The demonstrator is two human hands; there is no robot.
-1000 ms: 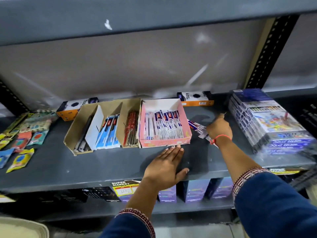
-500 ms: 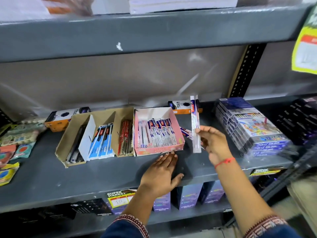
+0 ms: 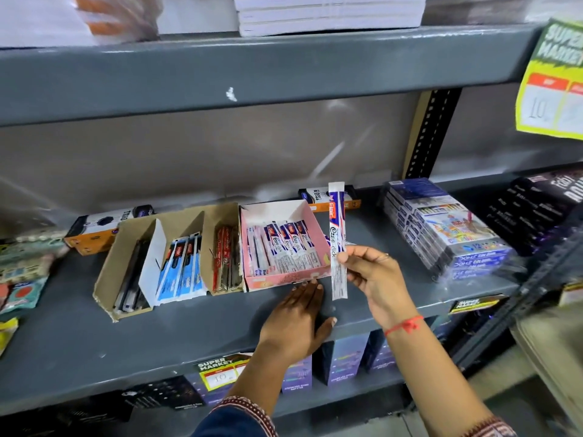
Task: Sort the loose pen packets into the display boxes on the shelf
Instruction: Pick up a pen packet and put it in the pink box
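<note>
My right hand pinches a white, blue and red pen packet and holds it upright just right of the pink display box. That box holds several matching packets. My left hand lies flat on the grey shelf, fingertips touching the pink box's front edge. Left of it stand three brown cardboard boxes: one with red pens, one with blue packets, one with dark pens. More loose packets show just behind the pink box's right side.
Stacked colour-pencil boxes fill the shelf's right part, with dark packs beyond. Orange-and-black boxes lie at the back. Small hanging packets sit at far left. The upper shelf overhangs; a yellow price sign hangs at right.
My right hand has picked a pen packet up from the shelf beside the pink box and raised it upright. My left hand stayed flat by the box. The view tilted upward.
</note>
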